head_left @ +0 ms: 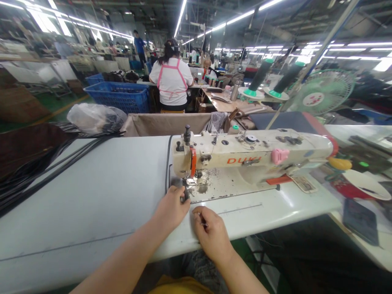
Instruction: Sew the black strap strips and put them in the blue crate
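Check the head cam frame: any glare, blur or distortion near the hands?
Head view: wide-angle bend curves the table edge; ceiling tube lights blow out; mild sheen on the table right of the sewing machine; left hand, pinching a dark piece, and right hand are sharp; the fan at the rim looks soft.

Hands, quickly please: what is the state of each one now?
Left hand: closed on a small dark piece at the sewing machine.
Right hand: closed in a pinch on the table; what it holds cannot be told.
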`<move>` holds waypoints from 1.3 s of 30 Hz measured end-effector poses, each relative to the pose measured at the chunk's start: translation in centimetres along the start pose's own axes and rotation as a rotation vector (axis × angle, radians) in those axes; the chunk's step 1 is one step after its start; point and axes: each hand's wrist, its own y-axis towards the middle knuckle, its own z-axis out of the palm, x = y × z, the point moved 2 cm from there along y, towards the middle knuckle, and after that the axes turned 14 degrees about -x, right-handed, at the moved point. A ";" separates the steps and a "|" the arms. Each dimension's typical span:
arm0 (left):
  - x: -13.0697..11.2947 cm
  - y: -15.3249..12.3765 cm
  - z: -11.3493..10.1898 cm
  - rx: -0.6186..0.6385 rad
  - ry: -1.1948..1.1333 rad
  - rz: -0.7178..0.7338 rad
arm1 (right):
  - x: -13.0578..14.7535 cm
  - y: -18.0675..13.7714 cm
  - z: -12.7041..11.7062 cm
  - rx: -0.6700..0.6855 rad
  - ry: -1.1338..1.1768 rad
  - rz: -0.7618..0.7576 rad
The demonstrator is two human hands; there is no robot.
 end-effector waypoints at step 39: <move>-2.6 -2.5 -2.3 -0.019 0.191 0.617 | -1.3 1.2 -0.9 0.036 -0.037 0.282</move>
